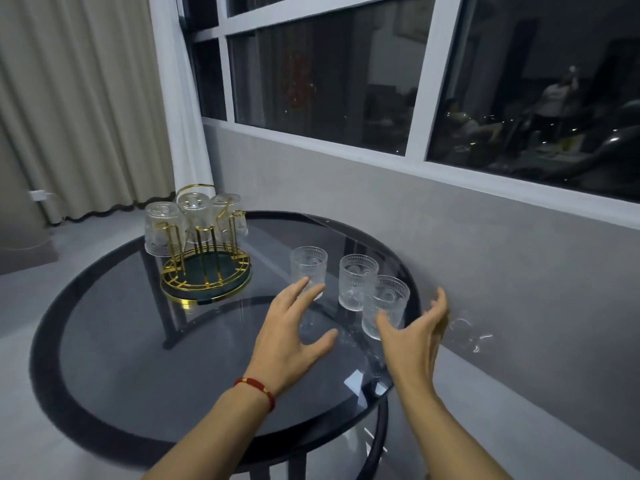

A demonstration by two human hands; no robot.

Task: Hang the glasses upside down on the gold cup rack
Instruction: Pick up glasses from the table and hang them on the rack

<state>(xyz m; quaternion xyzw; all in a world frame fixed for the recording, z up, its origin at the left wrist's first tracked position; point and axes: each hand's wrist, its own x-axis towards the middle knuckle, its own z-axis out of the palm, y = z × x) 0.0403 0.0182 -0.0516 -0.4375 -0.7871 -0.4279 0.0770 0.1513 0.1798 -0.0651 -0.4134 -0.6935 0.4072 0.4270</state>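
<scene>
On the round dark glass table (104,341), the gold cup rack (206,268) stands at the far left with three glasses (162,227) hanging upside down on its prongs. To its right, three more upright glasses (308,268) stand in a row. The left hand (289,336) hovers before them, fingers (304,292) spread, holding nothing. The right hand (414,336) is open beside the nearest glass (385,306), fingers curved, not gripping.

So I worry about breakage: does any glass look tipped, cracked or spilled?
Nothing stands out. Three glasses stand upright on the table; three more hang upside down on the gold rack. No cracks or spills show.
</scene>
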